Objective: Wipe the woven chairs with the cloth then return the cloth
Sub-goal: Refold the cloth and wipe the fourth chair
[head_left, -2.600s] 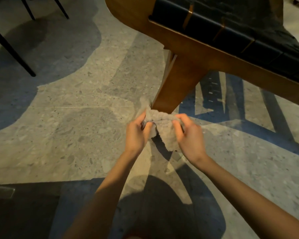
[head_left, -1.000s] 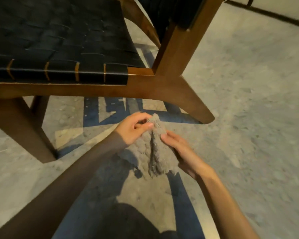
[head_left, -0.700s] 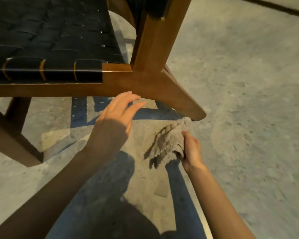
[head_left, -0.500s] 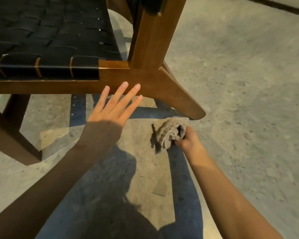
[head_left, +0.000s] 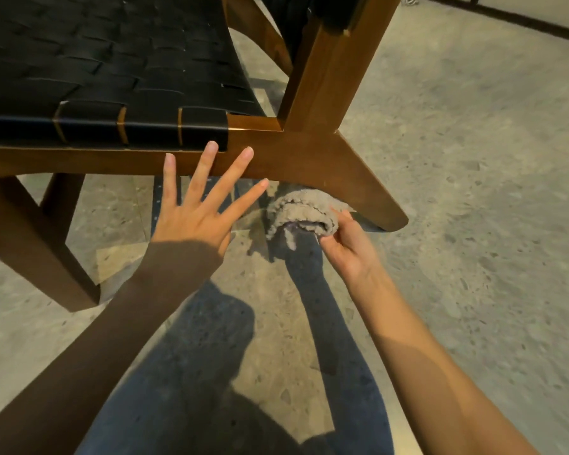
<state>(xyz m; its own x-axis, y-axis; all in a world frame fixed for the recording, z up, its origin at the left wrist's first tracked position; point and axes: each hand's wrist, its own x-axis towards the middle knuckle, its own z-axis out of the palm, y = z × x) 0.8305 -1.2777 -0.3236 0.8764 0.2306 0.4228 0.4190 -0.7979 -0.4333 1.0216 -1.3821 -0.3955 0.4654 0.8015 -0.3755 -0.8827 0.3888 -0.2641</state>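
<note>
Two hands low: right hand (head_left: 349, 247) grips bunched cloth (head_left: 304, 213) just under chair (head_left: 296, 159) rail; left hand (head_left: 194, 211) splayed, empty, beside rail.

nubby terry cloth (head_left: 304, 210); smooth satin wood chair frame (head_left: 309, 159); matt black woven seat (head_left: 112, 67).

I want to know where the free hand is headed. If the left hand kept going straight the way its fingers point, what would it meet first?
Probably the chair's wooden seat rail: the left hand points up at it with spread fingers, though depth is unclear.
</note>
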